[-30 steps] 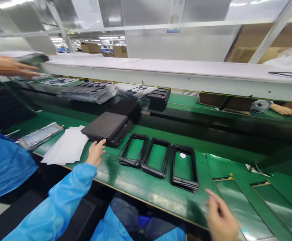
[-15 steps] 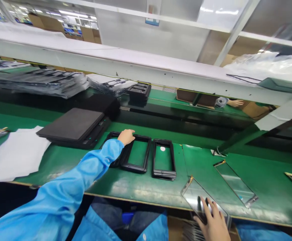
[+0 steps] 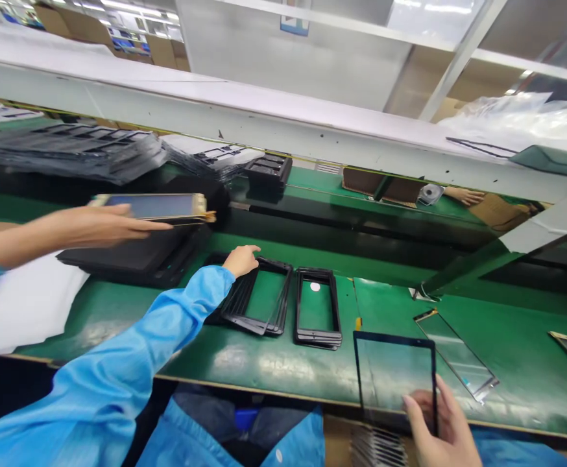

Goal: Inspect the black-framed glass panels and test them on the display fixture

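Right hand (image 3: 446, 431) pinches black-bordered panel (image 3: 395, 373) between fingers above desk (image 3: 244, 363) near edge, left hand (image 3: 241, 261) at skewed black frames (image 3: 252, 327), finger closure can't tell; panel and frames apart, seemingly not joined yet.

No text can be read: the sheet (image 3: 294, 26) on the grey panel (image 3: 283, 81) at twelve o'clock is too small to decipher.

Left hand (image 3: 241, 261): skewing middle black frame (image 3: 244, 323)
Right hand (image 3: 443, 421): lifting glass panel (image 3: 393, 368)
Co-worker's hand (image 3: 89, 227): bringing display (image 3: 161, 206) left of frame
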